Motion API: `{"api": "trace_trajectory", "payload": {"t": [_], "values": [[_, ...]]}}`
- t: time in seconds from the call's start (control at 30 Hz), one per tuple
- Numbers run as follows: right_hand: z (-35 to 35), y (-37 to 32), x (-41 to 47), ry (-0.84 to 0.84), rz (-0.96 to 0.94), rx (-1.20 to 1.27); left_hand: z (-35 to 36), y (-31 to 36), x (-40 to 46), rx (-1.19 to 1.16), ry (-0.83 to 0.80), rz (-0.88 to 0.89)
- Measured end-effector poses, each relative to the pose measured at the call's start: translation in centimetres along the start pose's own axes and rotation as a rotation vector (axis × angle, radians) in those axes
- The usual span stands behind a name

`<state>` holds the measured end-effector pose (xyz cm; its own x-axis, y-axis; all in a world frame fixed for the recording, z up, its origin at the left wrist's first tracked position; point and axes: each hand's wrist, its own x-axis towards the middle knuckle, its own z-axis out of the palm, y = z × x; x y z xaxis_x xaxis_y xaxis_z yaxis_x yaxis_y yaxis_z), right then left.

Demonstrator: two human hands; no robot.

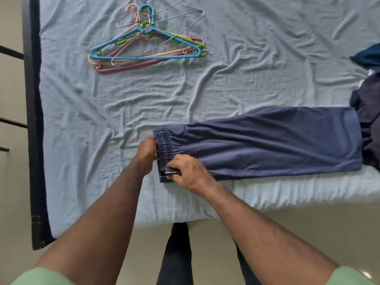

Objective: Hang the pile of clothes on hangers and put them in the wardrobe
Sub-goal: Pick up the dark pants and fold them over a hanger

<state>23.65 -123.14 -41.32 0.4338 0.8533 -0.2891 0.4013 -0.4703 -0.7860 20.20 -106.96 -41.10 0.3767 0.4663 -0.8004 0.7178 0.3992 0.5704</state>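
Observation:
A pair of navy trousers [267,145] lies folded lengthwise across the near part of the bed, its elastic waistband pointing left. My left hand [147,150] pinches the waistband's left edge. Lower on the same band, my right hand [189,171] grips the near corner together with a thin pale strip, possibly a drawstring. A heap of hangers [147,41] rests at the far middle of the bed: blue, green, pink and peach plastic ones with wire ones on top. Dark clothes [368,103] are piled at the right edge, partly out of frame.
The bed wears a wrinkled light-blue sheet [102,120], with a black frame [34,120] along its left side. Beige floor [205,254] lies in front, where my dark-trousered legs stand close to the mattress edge.

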Motion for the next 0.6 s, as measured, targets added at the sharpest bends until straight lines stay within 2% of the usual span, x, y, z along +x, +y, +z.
{"api": "trace_trajectory", "payload": {"t": [0.1, 0.17, 0.23, 0.27, 0.33, 0.43, 0.5, 0.6], "values": [[2.2, -0.5, -0.2, 0.079, 0.019, -0.094, -1.4, -0.7, 0.5, -0.084, 0.062, 0.001], [3.2, -0.3, -0.6, 0.063, 0.070, -0.107, -2.0, -1.7, 0.7, 0.108, 0.154, 0.067], [3.8, 0.0, -1.2, -0.069, 0.123, -0.089, -2.2, -2.8, 0.6, 0.292, 0.214, 0.059], [3.8, 0.1, -1.5, -0.098, 0.133, -0.062, -2.1, -3.5, 0.4, 0.315, 0.209, 0.019], [3.3, 0.7, -2.2, -0.029, 0.108, -0.021, -1.7, -4.5, 0.1, 0.329, 0.178, -0.040], [2.3, 1.9, -3.5, 0.092, 0.116, -0.192, -1.0, -5.8, 0.1, 0.400, 0.210, -0.023], [1.8, 2.6, -4.2, 0.097, 0.183, -0.297, -0.8, -6.6, 0.1, 0.338, 0.190, -0.025], [1.5, 3.1, -4.1, 0.061, 0.246, -0.315, -0.7, -7.6, 0.2, 0.232, 0.084, 0.001]]}}
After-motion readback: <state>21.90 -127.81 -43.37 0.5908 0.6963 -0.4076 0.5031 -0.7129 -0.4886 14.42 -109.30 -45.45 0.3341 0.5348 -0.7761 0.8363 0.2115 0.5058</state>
